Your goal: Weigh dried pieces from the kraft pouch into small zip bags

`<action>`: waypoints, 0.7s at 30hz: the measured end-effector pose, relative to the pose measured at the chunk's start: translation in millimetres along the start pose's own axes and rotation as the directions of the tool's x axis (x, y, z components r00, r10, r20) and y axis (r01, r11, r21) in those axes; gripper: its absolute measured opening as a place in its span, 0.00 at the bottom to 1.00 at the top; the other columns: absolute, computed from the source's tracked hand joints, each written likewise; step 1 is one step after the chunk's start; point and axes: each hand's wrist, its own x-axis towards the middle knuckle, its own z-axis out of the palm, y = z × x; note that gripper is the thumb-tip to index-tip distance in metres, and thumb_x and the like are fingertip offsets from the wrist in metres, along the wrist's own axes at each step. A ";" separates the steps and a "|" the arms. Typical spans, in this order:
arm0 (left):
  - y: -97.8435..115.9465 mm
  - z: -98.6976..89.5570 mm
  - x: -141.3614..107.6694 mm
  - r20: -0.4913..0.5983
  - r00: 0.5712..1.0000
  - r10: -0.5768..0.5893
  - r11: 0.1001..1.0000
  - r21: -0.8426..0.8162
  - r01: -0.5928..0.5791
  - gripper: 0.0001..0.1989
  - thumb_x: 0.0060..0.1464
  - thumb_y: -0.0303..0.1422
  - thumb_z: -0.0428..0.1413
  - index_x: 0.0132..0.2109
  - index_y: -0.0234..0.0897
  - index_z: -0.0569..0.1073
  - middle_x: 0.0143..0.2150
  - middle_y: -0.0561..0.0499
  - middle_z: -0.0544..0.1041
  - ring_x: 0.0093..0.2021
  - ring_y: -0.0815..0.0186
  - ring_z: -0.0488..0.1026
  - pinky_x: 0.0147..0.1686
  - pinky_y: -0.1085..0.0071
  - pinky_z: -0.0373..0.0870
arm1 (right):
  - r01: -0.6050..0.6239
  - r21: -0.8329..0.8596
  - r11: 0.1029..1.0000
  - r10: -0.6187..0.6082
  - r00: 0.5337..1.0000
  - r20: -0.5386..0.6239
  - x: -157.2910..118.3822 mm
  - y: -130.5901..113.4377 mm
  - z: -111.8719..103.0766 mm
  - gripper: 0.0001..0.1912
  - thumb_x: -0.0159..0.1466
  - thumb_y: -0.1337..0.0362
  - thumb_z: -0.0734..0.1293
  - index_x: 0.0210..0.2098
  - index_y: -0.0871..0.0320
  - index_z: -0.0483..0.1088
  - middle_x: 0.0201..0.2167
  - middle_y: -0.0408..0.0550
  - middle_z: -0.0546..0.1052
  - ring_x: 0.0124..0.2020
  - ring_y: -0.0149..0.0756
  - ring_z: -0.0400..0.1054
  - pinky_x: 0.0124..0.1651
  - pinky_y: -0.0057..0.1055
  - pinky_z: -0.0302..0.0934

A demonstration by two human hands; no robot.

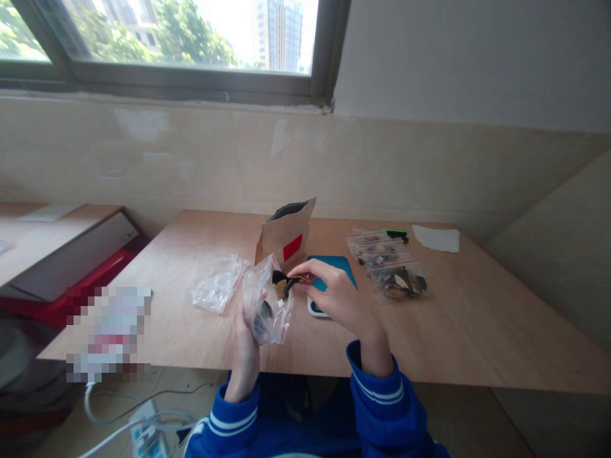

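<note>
My left hand point(245, 350) is closed around a clear zip bag point(267, 318), holding it up with its mouth facing right. Some dark pieces show through the plastic. My right hand point(334, 296) pinches several dark, tan-edged dried pieces point(281, 284), like dried mushroom or fungus, at the bag's opening. Behind the hands a brown paper pouch point(274, 245) with a red label stands open at the top. A small scale with a blue top point(341, 267) and white front lies partly hidden under my right hand.
Flat clear bags point(219, 283) lie left on the wooden table point(458, 331). Several filled zip bags point(401, 280) overlap at right, near a green-and-black object point(396, 235) and white paper point(436, 238). A pixelated item point(114, 331) with a cable sits at the left edge.
</note>
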 end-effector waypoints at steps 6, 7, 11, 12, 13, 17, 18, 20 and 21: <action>-0.3 -5.1 -0.5 -0.008 0.999 -0.043 0.999 0.024 0.043 0.23 0.52 0.48 0.52 0.42 0.33 0.79 0.33 0.47 0.80 0.26 0.67 0.73 0.23 0.74 0.67 | 0.140 -0.056 0.989 -0.149 0.962 -0.229 43.1 4.0 -23.9 0.08 0.62 0.71 0.67 0.40 0.56 0.73 0.38 0.44 0.78 0.39 0.33 0.72 0.44 0.30 0.66; 0.3 -5.2 -0.7 -0.015 0.999 -0.044 0.999 0.025 0.045 0.23 0.52 0.48 0.52 0.42 0.33 0.79 0.34 0.47 0.80 0.27 0.67 0.73 0.24 0.74 0.67 | 0.162 -0.092 0.982 -0.180 0.952 -0.249 52.9 5.9 -28.4 0.08 0.62 0.72 0.66 0.40 0.56 0.73 0.38 0.45 0.78 0.39 0.34 0.72 0.45 0.31 0.66; 2.6 -4.3 0.1 -0.036 0.998 -0.050 0.999 0.017 0.051 0.22 0.54 0.46 0.50 0.41 0.34 0.79 0.37 0.47 0.81 0.30 0.67 0.75 0.28 0.73 0.69 | 0.209 -0.255 0.944 -0.280 0.917 -0.284 91.3 16.5 -39.8 0.08 0.62 0.73 0.64 0.38 0.58 0.72 0.38 0.48 0.77 0.40 0.36 0.71 0.45 0.33 0.65; 2.9 -4.1 0.5 -0.042 0.998 -0.049 0.999 0.014 0.049 0.22 0.54 0.46 0.50 0.41 0.34 0.79 0.36 0.47 0.81 0.31 0.66 0.75 0.29 0.73 0.69 | 0.212 -0.288 0.934 -0.295 0.912 -0.284 99.3 19.8 -40.2 0.07 0.62 0.74 0.63 0.37 0.59 0.72 0.37 0.48 0.76 0.40 0.37 0.71 0.45 0.33 0.64; 3.1 -4.0 0.8 -0.045 0.998 -0.046 0.999 0.014 0.047 0.21 0.54 0.46 0.50 0.40 0.34 0.79 0.35 0.47 0.81 0.32 0.65 0.76 0.29 0.73 0.69 | 0.215 -0.315 0.924 -0.306 0.910 -0.278 106.1 23.2 -39.7 0.07 0.62 0.74 0.63 0.36 0.59 0.72 0.37 0.48 0.76 0.40 0.37 0.71 0.45 0.33 0.64; 3.1 -5.1 0.7 -0.030 0.998 -0.048 0.999 0.014 0.049 0.23 0.53 0.48 0.51 0.41 0.33 0.79 0.33 0.47 0.81 0.31 0.65 0.76 0.31 0.71 0.70 | 0.206 -0.375 0.904 -0.318 0.910 -0.267 118.4 36.0 -31.9 0.08 0.63 0.74 0.61 0.35 0.58 0.71 0.37 0.49 0.75 0.41 0.38 0.69 0.45 0.32 0.62; 2.8 -5.8 0.5 -0.025 0.998 -0.052 0.999 0.014 0.052 0.23 0.54 0.48 0.50 0.41 0.34 0.79 0.34 0.47 0.81 0.31 0.65 0.76 0.31 0.70 0.71 | 0.197 -0.382 0.903 -0.312 0.912 -0.267 118.2 38.6 -29.6 0.09 0.64 0.74 0.60 0.35 0.58 0.71 0.37 0.49 0.75 0.42 0.38 0.69 0.45 0.32 0.62; 1.8 -7.4 0.3 -0.022 0.998 -0.050 0.999 0.012 0.051 0.23 0.55 0.48 0.49 0.42 0.35 0.79 0.37 0.47 0.81 0.33 0.65 0.77 0.34 0.70 0.71 | 0.178 -0.395 0.901 -0.294 0.921 -0.255 115.5 42.7 -25.8 0.09 0.64 0.74 0.60 0.37 0.59 0.71 0.38 0.50 0.75 0.43 0.38 0.69 0.47 0.32 0.61; 1.1 -8.1 0.3 -0.020 0.999 -0.046 0.999 0.013 0.047 0.23 0.56 0.48 0.49 0.43 0.35 0.79 0.38 0.47 0.81 0.34 0.65 0.77 0.36 0.70 0.71 | 0.171 -0.400 0.901 -0.284 0.928 -0.242 113.8 44.3 -24.5 0.09 0.64 0.74 0.60 0.37 0.59 0.71 0.39 0.50 0.75 0.43 0.38 0.68 0.47 0.33 0.61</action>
